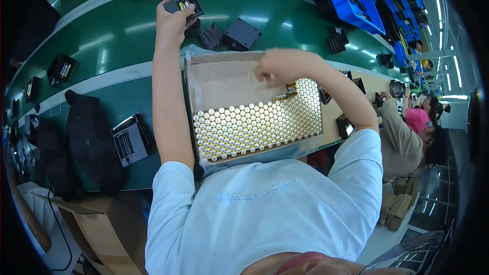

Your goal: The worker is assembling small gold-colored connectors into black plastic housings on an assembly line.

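Note:
My left hand (pixel 175 20) is closed around a black plastic battery case (pixel 196 6), raised above the green bench. Gold-and-black batteries (pixel 184 5) lie inside its compartment. Over the far right part of an open cardboard box (pixel 224 69), my right hand (pixel 285 66) hovers with curled fingers, slightly blurred; whether anything is between them is hidden. Rows of upright batteries (pixel 244 127) fill the near and right parts of this box, their ends facing up. A couple of loose batteries (pixel 285 94) lie tilted on the rows, just below my right hand.
Black cases (pixel 243 34) sit on the green conveyor (pixel 122 40) beyond the box. Another case (pixel 130 140) and dark cloth (pixel 91 137) lie to the left. A blue bin (pixel 354 7) stands far right. Co-workers (pixel 407 127) sit along the right; an arm (pixel 33 219) shows at lower left.

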`<state>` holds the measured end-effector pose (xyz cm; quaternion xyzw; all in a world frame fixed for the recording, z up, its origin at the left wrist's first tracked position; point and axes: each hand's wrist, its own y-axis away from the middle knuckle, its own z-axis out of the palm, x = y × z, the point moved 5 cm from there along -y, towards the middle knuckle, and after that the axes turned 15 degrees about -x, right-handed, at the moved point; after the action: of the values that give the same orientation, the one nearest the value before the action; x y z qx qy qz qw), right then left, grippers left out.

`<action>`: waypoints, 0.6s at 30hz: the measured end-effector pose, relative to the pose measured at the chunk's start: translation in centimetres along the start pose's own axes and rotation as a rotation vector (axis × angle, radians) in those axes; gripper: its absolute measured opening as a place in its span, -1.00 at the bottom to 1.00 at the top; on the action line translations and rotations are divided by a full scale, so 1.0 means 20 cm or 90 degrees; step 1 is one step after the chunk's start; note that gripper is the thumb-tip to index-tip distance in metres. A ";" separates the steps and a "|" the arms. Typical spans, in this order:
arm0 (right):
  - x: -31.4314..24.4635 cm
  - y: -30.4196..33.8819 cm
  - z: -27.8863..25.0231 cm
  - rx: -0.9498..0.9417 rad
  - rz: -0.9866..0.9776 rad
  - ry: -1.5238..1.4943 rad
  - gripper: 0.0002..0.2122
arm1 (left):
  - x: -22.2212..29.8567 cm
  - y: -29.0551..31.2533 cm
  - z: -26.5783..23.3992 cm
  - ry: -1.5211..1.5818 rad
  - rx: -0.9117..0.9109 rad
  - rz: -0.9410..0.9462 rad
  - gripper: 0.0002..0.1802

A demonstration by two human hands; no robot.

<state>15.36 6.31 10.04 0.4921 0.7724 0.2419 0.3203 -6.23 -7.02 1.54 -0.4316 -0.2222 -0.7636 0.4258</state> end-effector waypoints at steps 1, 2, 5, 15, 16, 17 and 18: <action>0.03 0.01 0.13 -0.056 0.031 0.009 -0.91 | 0.00 -0.01 0.02 -0.034 -0.006 -0.001 -0.25; 0.06 0.02 0.24 -0.112 0.060 0.019 -0.91 | 0.00 -0.01 0.03 -0.068 -0.011 0.000 -0.25; 0.10 0.00 0.32 -0.133 0.066 0.009 -0.91 | 0.01 0.00 0.00 -0.054 0.011 -0.006 -0.28; 0.00 -0.08 -0.13 0.279 -0.151 -0.170 -0.93 | 0.06 0.02 -0.06 -0.150 0.054 -0.014 -0.41; 0.00 -0.13 -0.26 0.413 -0.151 -0.181 -0.93 | 0.07 0.02 -0.06 -0.167 0.048 -0.022 -0.42; 0.00 -0.18 -0.39 0.546 -0.151 -0.193 -0.93 | 0.07 0.04 -0.06 -0.184 0.043 -0.033 -0.44; 0.01 -0.26 -0.48 0.624 -0.134 -0.183 -0.93 | 0.08 0.06 -0.05 -0.185 0.047 -0.026 -0.44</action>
<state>5.14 3.87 12.95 0.5324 0.7883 -0.2519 0.1779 -6.21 -9.19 2.37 -0.5174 -0.3180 -0.6926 0.3892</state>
